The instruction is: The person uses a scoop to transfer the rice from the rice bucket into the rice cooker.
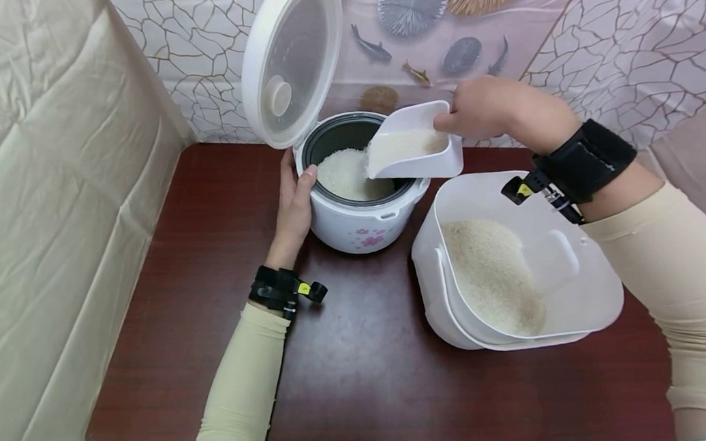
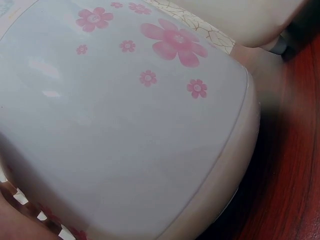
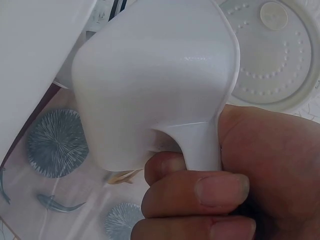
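White plastic is most of what the hands deal with. The right hand [image 1: 483,109] has its fingers and thumb curled round the short handle of a scoop [image 1: 412,151], tipped mouth-down over the rice cooker [image 1: 362,223] just ahead of it. Rice [image 1: 346,173] already lies heaped in the dark inner pot, and more still sits in the scoop, so the pouring looks under way rather than finished. Below the right wrist, a squarish, round-cornered rice bin [image 1: 580,300] still holds a fair layer of grains [image 1: 492,275], so plenty remains to draw on if more is wanted.

The left hand [image 1: 293,207] lies flat against the cooker's near wall, fingers fairly straight, thumb up at the rim, steadying rather than gripping; its wrist camera shows only the glossy shell and pink flower prints, so the fingers' exact curl is hard to judge. The lid [image 1: 292,57] stands hinged upright beyond the left hand, smooth, with a round steam cap inside.

The grains look dry and matte. The table [image 1: 350,357] under both forearms is dark reddish wood grain.
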